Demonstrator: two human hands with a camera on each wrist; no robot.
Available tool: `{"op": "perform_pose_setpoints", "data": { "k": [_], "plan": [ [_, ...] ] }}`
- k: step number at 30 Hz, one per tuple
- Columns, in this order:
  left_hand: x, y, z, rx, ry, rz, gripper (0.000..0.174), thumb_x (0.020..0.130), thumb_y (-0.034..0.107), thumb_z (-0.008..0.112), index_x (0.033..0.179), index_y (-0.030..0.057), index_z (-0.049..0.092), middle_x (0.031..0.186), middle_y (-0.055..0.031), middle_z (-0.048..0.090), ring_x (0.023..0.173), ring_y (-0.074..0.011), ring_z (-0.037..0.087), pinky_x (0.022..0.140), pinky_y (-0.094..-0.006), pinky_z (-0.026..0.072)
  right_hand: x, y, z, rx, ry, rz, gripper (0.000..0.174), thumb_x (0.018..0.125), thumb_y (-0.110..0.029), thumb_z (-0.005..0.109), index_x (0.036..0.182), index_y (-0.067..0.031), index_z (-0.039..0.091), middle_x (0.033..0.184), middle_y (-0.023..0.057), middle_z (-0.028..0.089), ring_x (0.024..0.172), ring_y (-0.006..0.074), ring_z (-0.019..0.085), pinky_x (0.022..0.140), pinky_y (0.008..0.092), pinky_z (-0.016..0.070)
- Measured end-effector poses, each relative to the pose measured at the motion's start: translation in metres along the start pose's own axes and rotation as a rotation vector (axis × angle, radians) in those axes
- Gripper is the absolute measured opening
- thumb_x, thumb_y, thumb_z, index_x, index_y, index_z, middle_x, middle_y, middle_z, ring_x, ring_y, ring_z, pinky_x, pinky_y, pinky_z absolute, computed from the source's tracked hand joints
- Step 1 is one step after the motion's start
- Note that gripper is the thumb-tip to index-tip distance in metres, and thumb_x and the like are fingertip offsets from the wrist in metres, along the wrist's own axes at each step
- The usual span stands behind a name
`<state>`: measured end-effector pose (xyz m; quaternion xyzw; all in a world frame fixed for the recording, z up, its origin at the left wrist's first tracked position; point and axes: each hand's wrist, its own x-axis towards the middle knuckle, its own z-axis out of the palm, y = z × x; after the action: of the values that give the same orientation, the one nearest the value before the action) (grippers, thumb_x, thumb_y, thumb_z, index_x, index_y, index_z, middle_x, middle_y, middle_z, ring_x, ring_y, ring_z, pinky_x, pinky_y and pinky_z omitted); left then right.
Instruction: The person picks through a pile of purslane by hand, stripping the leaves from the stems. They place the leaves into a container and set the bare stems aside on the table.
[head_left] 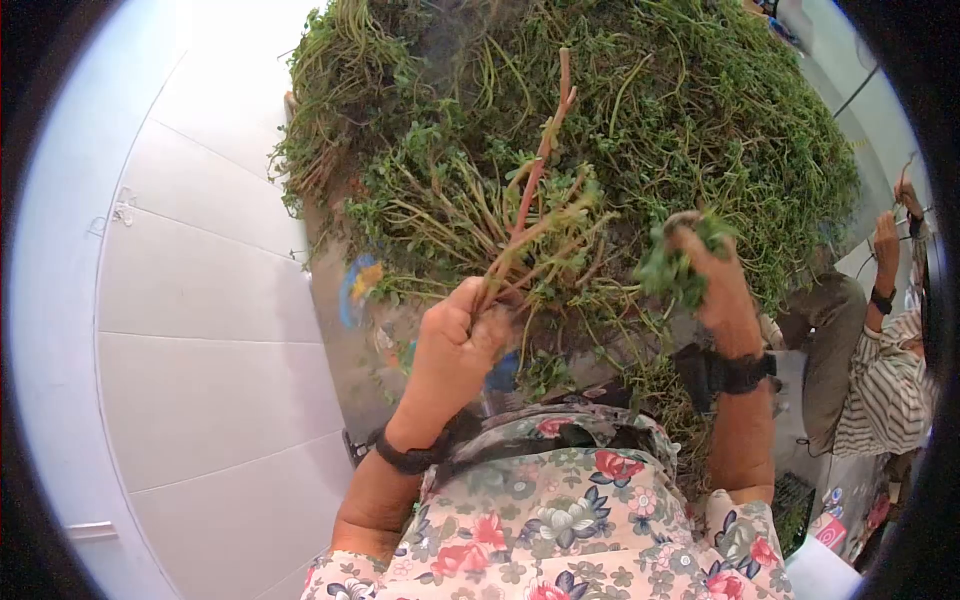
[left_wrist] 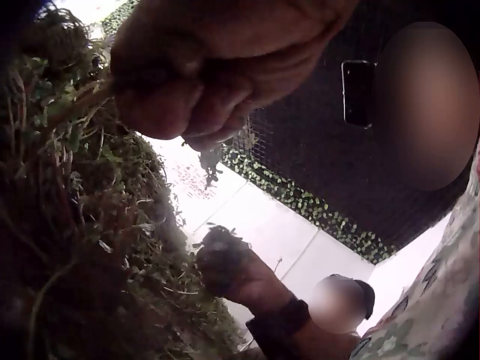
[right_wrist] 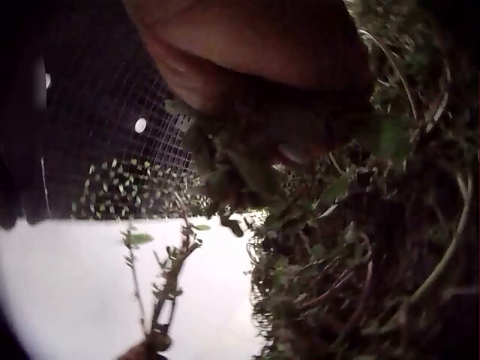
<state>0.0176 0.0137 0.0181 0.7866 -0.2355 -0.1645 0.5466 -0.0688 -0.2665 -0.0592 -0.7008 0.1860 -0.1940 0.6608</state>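
Left hand [head_left: 455, 335] grips a reddish plant stem [head_left: 532, 185] by its lower end — long axis runs up and away from the wearer, leaning slightly right, tip over the greens pile [head_left: 720, 120] in head view. Right hand [head_left: 720, 285] clutches a leafy clump [head_left: 665, 275], motion-blurred. Right-wrist view shows the stem against white, apart from the pile — plus dark mesh [right_wrist: 105, 97], outside head view.

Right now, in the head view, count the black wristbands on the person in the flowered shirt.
2: the left band behind the left hand, which grips stems; the right band behind the right hand, which holds leafy sprigs.
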Motion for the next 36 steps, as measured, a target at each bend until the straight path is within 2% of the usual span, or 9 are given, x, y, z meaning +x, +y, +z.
{"op": "perform_pose_setpoints", "data": {
  "k": [5, 13, 16, 18, 24, 27, 29, 32, 36],
  "plan": [
    [0.001, 0.002, 0.001, -0.149, -0.042, -0.08, 0.022, 0.087, 0.02, 0.056, 0.098, 0.0011, 0.056, 0.064, 0.0053, 0.048, 0.055, -0.0016, 0.038, 0.047, -0.0179, 0.0308, -0.03, -0.063, 0.057, 0.324, -0.35, 0.248, 0.035, 0.085, -0.018, 0.06, 0.116, -0.003, 0.052, 0.1, 0.0033, 0.058, 0.092, 0.0101, 0.054, 0.081, 0.025, 0.0451],
    [-0.002, 0.014, 0.004, -0.021, -0.083, -0.077, 0.017, 0.082, 0.006, 0.05, 0.097, 0.0003, 0.057, 0.065, 0.003, 0.047, 0.058, -0.0049, 0.041, 0.051, -0.0207, 0.0355, -0.013, -0.052, 0.078, -0.403, -0.25, -0.418, 0.01, 0.084, -0.008, 0.055, 0.089, 0.0008, 0.057, 0.066, 0.0047, 0.059, 0.063, 0.0122, 0.059, 0.057, 0.0303, 0.0463],
    [-0.004, 0.013, 0.002, -0.014, -0.075, -0.059, 0.018, 0.083, 0.006, 0.049, 0.098, 0.0005, 0.056, 0.064, 0.002, 0.047, 0.056, -0.0049, 0.04, 0.049, -0.0205, 0.0344, -0.002, -0.058, 0.057, -0.092, 0.093, -0.004, 0.013, 0.083, -0.008, 0.054, 0.093, 0.0004, 0.058, 0.067, 0.0037, 0.059, 0.063, 0.0108, 0.058, 0.057, 0.0293, 0.0464],
    [-0.004, 0.015, -0.004, 0.04, -0.054, -0.11, 0.017, 0.082, 0.004, 0.049, 0.097, 0.0009, 0.057, 0.064, -0.0039, 0.051, 0.058, -0.0092, 0.045, 0.055, -0.0238, 0.0407, -0.003, -0.058, 0.048, -0.095, 0.199, -0.194, 0.015, 0.083, -0.008, 0.054, 0.095, 0.0006, 0.058, 0.069, 0.0037, 0.06, 0.063, 0.0106, 0.057, 0.059, 0.0289, 0.0466],
    [-0.001, 0.014, 0.004, 0.174, -0.065, 0.003, 0.018, 0.083, 0.004, 0.049, 0.099, 0.0022, 0.057, 0.068, -0.0137, 0.056, 0.058, -0.02, 0.053, 0.058, -0.0268, 0.0435, -0.014, -0.077, 0.062, -0.315, -0.137, -0.348, 0.025, 0.079, -0.007, 0.059, 0.103, -0.0008, 0.057, 0.08, 0.0076, 0.062, 0.068, 0.0109, 0.057, 0.064, 0.0282, 0.0475],
    [-0.001, 0.015, 0.008, 0.175, -0.06, 0.11, 0.023, 0.081, 0.003, 0.048, 0.103, 0.0016, 0.056, 0.065, -0.001, 0.049, 0.056, -0.0068, 0.041, 0.051, -0.0219, 0.037, -0.009, -0.061, 0.07, -0.468, -0.081, -0.527, 0.025, 0.075, -0.001, 0.061, 0.1, -0.0006, 0.057, 0.082, 0.0092, 0.062, 0.069, 0.0162, 0.06, 0.064, 0.0319, 0.0489],
    [0.0, 0.022, 0.01, 0.151, -0.069, 0.106, 0.023, 0.081, 0.003, 0.048, 0.102, 0.0012, 0.056, 0.064, -0.0021, 0.049, 0.056, -0.0071, 0.042, 0.052, -0.0224, 0.0376, -0.01, -0.07, 0.07, -0.226, -0.05, -0.247, 0.024, 0.073, 0.0, 0.061, 0.097, -0.0008, 0.057, 0.084, 0.0103, 0.063, 0.074, 0.0234, 0.061, 0.066, 0.032, 0.0489],
    [-0.001, 0.024, 0.009, 0.157, -0.074, 0.091, 0.022, 0.082, 0.005, 0.048, 0.102, 0.0009, 0.056, 0.064, -0.0028, 0.049, 0.056, -0.0076, 0.042, 0.051, -0.0224, 0.0375, 0.003, -0.036, 0.045, -0.185, 0.122, -0.343, 0.028, 0.077, -0.005, 0.061, 0.105, -0.0022, 0.056, 0.086, 0.0081, 0.063, 0.085, 0.0278, 0.06, 0.077, 0.0321, 0.0459],
    [-0.002, 0.011, 0.0, 0.209, -0.033, 0.095, 0.021, 0.083, 0.009, 0.049, 0.101, 0.0005, 0.056, 0.063, -0.0024, 0.048, 0.056, -0.0078, 0.042, 0.051, -0.0219, 0.0369, 0.003, -0.052, 0.006, -0.742, 0.104, -0.582, 0.03, 0.082, -0.011, 0.059, 0.111, -0.004, 0.053, 0.088, 0.0054, 0.063, 0.088, 0.0196, 0.058, 0.085, 0.0329, 0.0417]
  ]
}}
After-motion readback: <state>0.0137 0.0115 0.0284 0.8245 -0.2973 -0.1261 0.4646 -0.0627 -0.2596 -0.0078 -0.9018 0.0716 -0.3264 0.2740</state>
